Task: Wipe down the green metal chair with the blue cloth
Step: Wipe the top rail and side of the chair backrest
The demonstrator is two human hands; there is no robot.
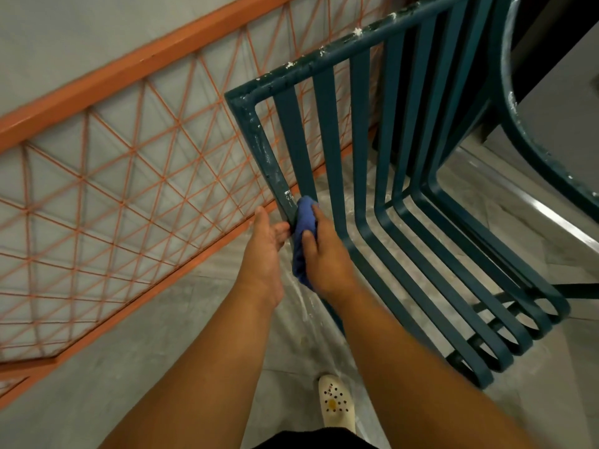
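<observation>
chair (359,131): dark green metal slats, with white flecks on the frame
cloth (304,222): blue
railing (107,196): orange frame, orange criss-cross mesh
floor (136,361): grey
shoe (335,400): cream, dark holes, one yellow dot

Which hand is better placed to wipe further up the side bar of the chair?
The right hand, I would say. It already grips the blue cloth against the side bar of the green chair. The left hand holds no cloth; it only touches the bar, apparently steadying it.
</observation>
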